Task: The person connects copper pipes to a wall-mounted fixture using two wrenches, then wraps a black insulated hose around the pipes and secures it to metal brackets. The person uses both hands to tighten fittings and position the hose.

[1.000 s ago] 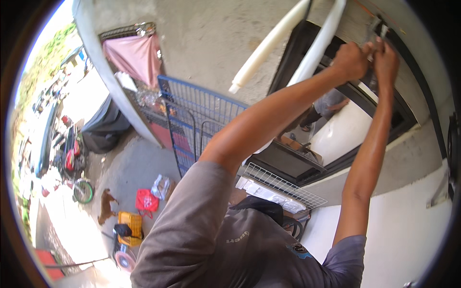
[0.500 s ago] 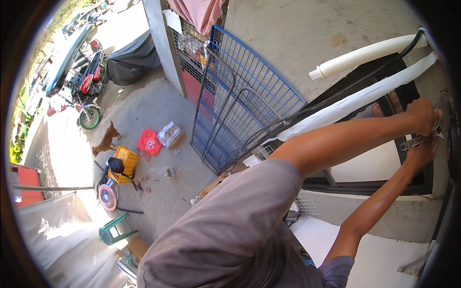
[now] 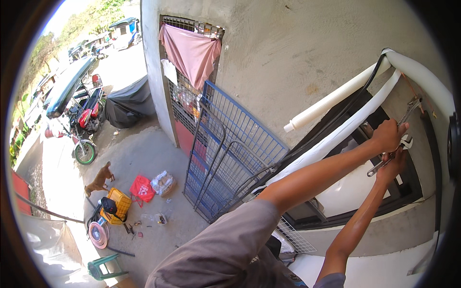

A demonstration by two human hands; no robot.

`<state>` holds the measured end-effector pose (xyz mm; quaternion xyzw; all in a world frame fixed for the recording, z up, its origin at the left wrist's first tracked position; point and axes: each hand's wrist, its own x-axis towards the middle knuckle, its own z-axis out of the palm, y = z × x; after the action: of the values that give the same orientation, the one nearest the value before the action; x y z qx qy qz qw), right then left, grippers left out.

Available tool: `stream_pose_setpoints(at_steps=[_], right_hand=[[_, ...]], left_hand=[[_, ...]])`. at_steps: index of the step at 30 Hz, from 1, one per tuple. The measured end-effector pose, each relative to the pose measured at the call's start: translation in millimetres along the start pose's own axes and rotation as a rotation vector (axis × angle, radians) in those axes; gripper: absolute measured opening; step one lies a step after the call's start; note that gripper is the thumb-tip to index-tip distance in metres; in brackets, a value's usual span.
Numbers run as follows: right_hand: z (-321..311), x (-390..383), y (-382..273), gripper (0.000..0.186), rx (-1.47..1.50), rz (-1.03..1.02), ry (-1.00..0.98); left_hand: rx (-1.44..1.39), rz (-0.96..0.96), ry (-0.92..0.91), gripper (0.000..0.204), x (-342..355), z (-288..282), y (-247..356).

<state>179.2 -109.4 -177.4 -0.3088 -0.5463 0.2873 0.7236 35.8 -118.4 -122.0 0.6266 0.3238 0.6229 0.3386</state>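
Both my arms reach out to the right, toward the wall by a dark-framed window. My left hand [image 3: 388,136] is closed around a metal wrench [image 3: 411,110], whose jaw end points up beside a thin copper tube [image 3: 409,83]. Just below it, my right hand [image 3: 393,166] grips an adjustable wrench [image 3: 406,141]; its head shows above the fingers and its handle end sticks out on the near side. The hands are close together, the left one above the right. Thick white wrapped pipe [image 3: 422,77] bends down past the tools.
A ribbed white hose [image 3: 336,99] and black cable run along the wall above the window [image 3: 350,189]. Blue metal gates [image 3: 240,129] lean at centre. On the floor lie a yellow crate [image 3: 120,205], red bag [image 3: 142,188], coiled tubing [image 3: 98,234] and green stool [image 3: 104,269]. A dog [image 3: 100,178] stands nearby.
The view has shifted, so the hands and pipes sit further left in the picture. The wrenches now show more clearly, and the dog's position near the crate is little altered.
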Motion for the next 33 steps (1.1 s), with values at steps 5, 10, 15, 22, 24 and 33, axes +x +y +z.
stream_pose_setpoints(at_steps=[5, 10, 15, 22, 24, 33], right_hand=[[7.5, -6.0, -6.8, 0.029, 0.056, 0.040, 0.067], [2.3, -4.9, -2.8, 0.030, 0.012, 0.059, 0.066], [-10.6, 2.9, 10.2, 0.031, -0.044, 0.070, -0.010], [-29.4, 20.0, 27.3, 0.030, 0.011, 0.100, -0.128], [-35.4, 22.2, 30.2, 0.030, 0.013, 0.120, -0.129], [-41.9, 19.9, 32.6, 0.030, 0.014, 0.145, -0.120]], left_hand=[[-0.064, -0.024, -0.031, 0.070, -0.3, -0.8, -0.2], [-0.009, -0.004, 0.014, 0.067, 0.4, 3.1, -0.4], [-0.022, -0.070, 0.066, 0.062, -2.1, 5.0, 2.5], [-0.006, -0.045, 0.021, 0.053, 4.5, 7.5, 0.4], [0.004, -0.039, 0.019, 0.051, 11.5, 13.9, -5.2], [0.131, 0.039, -0.013, 0.041, 35.2, 35.4, -21.6]])
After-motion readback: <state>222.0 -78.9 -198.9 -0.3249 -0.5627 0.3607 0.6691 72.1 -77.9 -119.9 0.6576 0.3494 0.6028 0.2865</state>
